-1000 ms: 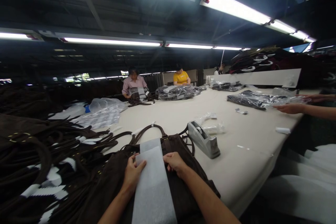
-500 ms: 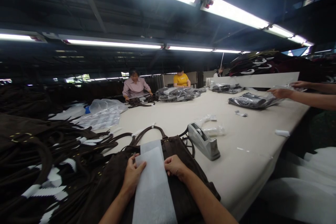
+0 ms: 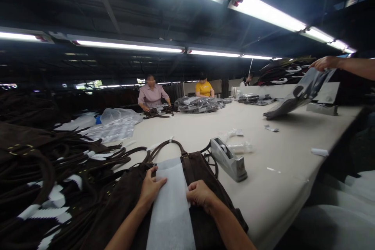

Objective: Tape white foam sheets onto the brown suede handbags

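A dark brown handbag (image 3: 202, 170) lies on the table before me, its looped handles (image 3: 167, 144) toward the far side. Down its middle runs a white, paper-like strip (image 3: 171, 207), overlapped near the top. My left hand (image 3: 150, 189) rests along the strip's left edge, thumb on top of it and fingers stretched apart. On the opposite edge, my right hand (image 3: 200, 195) is closed in a pinch on the strip; its fingertips are partly hidden. A grey tape dispenser (image 3: 230, 160) stands just beyond the bag's right side.
More brown bags (image 3: 73, 179) with white-wrapped handles crowd the left. Clear plastic bags (image 3: 115, 123) lie behind them. At right, a co-worker's hand (image 3: 326, 63) lifts a bagged item (image 3: 288, 101). Two people sit across the table (image 3: 281, 148), near wrapped bundles (image 3: 199, 104).
My left hand's fingers have spread and the strip's upper flap now lies flatter. My right hand has shifted slightly toward me. At right, the co-worker has raised the plastic-wrapped item off the table.
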Available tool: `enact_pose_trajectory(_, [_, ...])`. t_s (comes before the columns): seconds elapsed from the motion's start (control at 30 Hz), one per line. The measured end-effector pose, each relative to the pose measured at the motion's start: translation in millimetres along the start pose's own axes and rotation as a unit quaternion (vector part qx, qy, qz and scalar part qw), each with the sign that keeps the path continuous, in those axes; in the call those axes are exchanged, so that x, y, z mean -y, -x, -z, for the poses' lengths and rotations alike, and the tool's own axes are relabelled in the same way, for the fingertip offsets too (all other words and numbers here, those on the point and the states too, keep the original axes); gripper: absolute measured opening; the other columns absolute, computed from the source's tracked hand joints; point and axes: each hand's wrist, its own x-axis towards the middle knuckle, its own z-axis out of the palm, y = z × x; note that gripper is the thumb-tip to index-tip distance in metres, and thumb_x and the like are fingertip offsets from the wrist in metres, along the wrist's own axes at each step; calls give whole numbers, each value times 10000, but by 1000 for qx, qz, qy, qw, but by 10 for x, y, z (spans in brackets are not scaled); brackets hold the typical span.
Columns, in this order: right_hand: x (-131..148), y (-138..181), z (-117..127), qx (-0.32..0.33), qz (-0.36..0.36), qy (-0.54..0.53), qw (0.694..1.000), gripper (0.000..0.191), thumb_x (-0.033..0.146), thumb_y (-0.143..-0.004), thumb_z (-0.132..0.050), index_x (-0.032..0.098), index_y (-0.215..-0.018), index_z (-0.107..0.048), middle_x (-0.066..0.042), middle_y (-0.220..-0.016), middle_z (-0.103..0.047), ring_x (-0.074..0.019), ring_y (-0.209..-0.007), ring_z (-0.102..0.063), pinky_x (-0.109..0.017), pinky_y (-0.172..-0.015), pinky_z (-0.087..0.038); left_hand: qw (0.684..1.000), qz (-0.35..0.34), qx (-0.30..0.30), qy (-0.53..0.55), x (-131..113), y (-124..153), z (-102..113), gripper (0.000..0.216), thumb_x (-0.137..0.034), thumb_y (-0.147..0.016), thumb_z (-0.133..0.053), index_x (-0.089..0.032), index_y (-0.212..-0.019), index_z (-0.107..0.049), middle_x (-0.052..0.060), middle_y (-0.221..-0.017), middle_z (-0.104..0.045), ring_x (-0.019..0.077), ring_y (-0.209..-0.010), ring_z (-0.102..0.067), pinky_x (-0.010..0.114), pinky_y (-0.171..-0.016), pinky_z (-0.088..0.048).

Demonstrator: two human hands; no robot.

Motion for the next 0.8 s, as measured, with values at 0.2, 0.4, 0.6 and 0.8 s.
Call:
enact_pose_trajectory(0.2, [3,89,14,34,-15,45,998,142,76,-522,-612,171,-486,-514,61,-366,-485,-58,-329,-409,-154,-309,-218,998,-5,-33,-51,108,24,-2,616,-189,-688,-724,-152,-1227,-429,66,-778,-728,223,-708,-703,294,-635,-529])
enact_pose_trajectory(0.4, [-27,102,-1,56,-28,101,993,165,83,-543,-608,183,-475,-496,67,-354,-468,-64,-309,-402,-160,-296,-226,989,-39,-62,-129,71,109,-36,607,-252,-654,-730,-186,-1205,-483,44,-811,-714,267,-829,-693,333,-781,-477])
enact_pose_trajectory(0.6, [21,276,-15,-6,-39,220,975,175,101,-659,-573,195,-537,-491,25,-419,-546,-101,-331,-464,-190,-337,-292,959,-90,-51,-264,48,121,-59,615,-228,-735,-630,-160,-1297,-389,1,-808,-625,207,-806,-668,272,-753,-454])
enact_pose_trajectory(0.8, [443,552,-156,-228,311,427,818,223,117,-876,-437,197,-895,-645,-67,-905,-681,-201,-900,-645,-305,-816,-481,965,-92,-49,-240,88,72,-39,619,-216,-695,-647,-146,-1262,-408,-38,-753,-563,178,-723,-643,255,-718,-455])
